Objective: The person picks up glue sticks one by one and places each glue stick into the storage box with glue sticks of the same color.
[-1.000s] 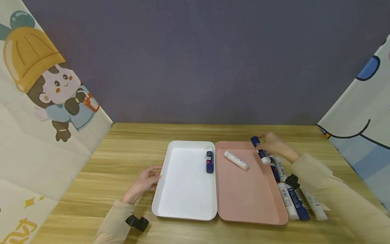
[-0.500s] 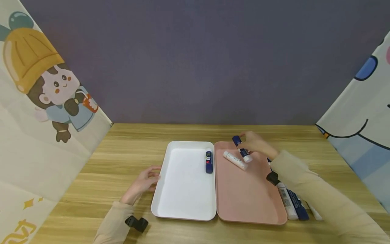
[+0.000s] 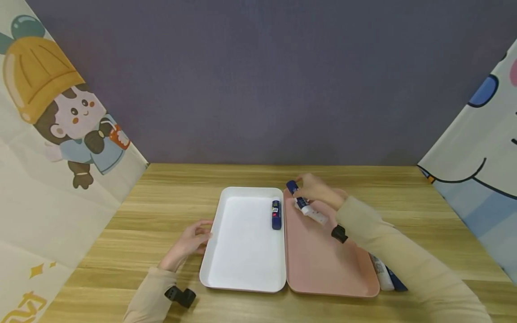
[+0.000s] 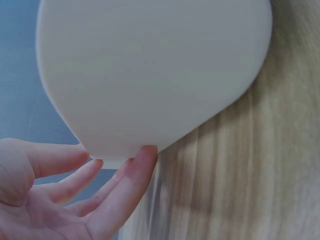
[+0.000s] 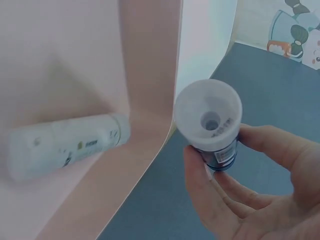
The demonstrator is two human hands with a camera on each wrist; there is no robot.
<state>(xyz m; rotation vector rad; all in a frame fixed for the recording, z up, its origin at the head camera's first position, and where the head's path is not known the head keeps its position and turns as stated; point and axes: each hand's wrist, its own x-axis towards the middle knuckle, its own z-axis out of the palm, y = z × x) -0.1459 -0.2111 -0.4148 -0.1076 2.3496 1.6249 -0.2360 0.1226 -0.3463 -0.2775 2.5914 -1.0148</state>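
Note:
My right hand (image 3: 315,189) holds a blue glue stick (image 3: 299,197) by its sides, tilted, over the far left corner of the pink tray (image 3: 315,269). In the right wrist view its hollow white end faces the camera. Overlapped by it in the head view, a white glue stick (image 5: 70,145) lies in the pink tray. My left hand (image 3: 190,242) touches the left edge of the white tray (image 3: 242,251) with extended fingers; the left wrist view shows its fingertips (image 4: 148,152) against the tray wall. Another blue glue stick (image 3: 276,215) lies along the white tray's right wall.
The two trays stand side by side on a wooden table (image 3: 153,202). More white and blue tubes (image 3: 383,274) lie right of the pink tray, partly hidden under the right sleeve (image 3: 404,255). A dark panel (image 3: 258,80) rises behind, with printed cloths at both sides.
My right hand has carried the blue glue stick leftward, from the pink tray's right edge to its far left corner above the white stick. My left hand stays at the white tray.

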